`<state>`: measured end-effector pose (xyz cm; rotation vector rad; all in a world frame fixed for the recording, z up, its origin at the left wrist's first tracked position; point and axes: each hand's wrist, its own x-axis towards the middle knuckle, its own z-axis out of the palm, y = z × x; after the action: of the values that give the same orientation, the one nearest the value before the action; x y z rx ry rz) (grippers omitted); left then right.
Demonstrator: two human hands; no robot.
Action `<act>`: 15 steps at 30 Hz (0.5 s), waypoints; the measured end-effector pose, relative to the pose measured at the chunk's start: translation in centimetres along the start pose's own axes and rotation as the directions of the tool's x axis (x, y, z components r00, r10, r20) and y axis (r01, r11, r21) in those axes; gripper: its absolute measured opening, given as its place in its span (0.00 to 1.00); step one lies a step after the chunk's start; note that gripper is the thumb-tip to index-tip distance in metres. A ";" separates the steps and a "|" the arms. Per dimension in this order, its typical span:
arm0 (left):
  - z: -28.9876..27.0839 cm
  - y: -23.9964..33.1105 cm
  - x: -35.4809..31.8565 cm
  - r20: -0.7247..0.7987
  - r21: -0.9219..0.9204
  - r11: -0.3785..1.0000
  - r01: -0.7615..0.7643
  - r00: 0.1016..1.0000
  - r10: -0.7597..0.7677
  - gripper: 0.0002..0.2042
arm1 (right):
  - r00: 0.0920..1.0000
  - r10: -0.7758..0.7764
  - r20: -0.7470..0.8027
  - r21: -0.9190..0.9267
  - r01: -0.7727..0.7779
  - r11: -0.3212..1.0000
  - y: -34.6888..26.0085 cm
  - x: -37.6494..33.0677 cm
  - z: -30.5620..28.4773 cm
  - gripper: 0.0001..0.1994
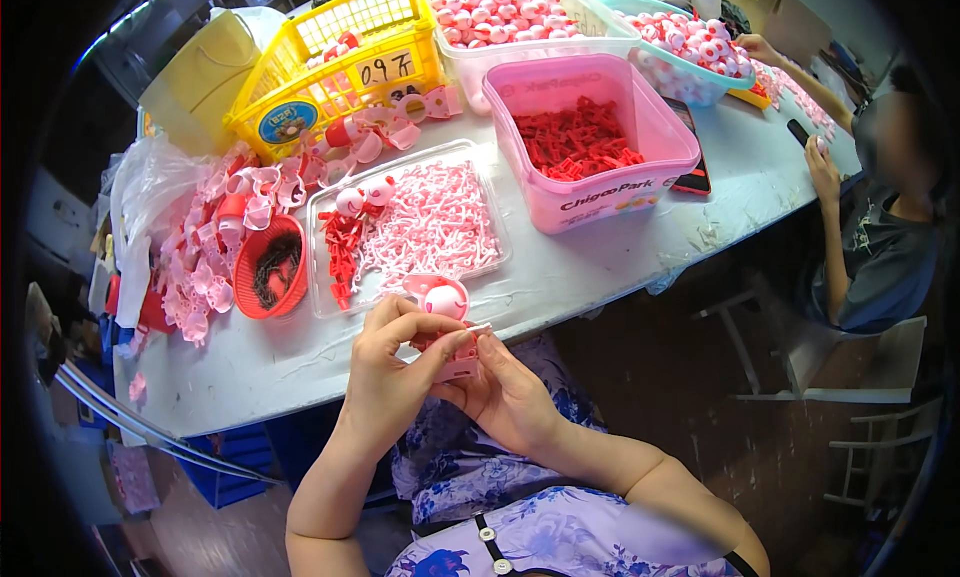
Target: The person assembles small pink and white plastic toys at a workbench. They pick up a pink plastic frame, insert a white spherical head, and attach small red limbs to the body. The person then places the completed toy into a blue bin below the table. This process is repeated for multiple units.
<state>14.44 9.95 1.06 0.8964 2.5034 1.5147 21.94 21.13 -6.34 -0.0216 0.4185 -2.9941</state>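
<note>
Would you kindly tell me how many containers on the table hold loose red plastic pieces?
2. The pink tub at centre right holds a heap of them, and the clear tray in front of the person has a smaller pile at its left side. Other bins may hide more.

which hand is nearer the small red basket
Left. The left hand is just right of and below the red basket; the right hand is farther right, beyond the left.

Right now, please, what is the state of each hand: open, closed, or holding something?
Left hand: closed, fingers pinching a small pink and red plastic toy part.
Right hand: closed on the same toy part from the other side.
</note>
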 end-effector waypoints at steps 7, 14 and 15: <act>0.2 -0.5 -0.4 -0.048 0.113 0.993 -0.026 0.998 0.032 0.07 | 0.999 0.018 -0.029 -0.006 -0.018 1.000 -0.1 0.0 0.3 0.17; 0.2 -0.1 -0.7 -0.087 0.318 0.935 -0.157 0.977 0.194 0.07 | 0.999 0.031 -0.010 -0.001 -0.031 1.000 -0.2 -0.3 0.0 0.17; 0.3 0.0 -0.6 -0.094 0.310 0.940 -0.144 0.979 0.181 0.08 | 0.999 0.030 -0.015 -0.004 -0.030 1.000 -0.2 -0.3 0.0 0.17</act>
<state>15.11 9.89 0.78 1.1096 2.8686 1.2802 22.23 21.32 -6.32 0.0063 0.4232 -2.9651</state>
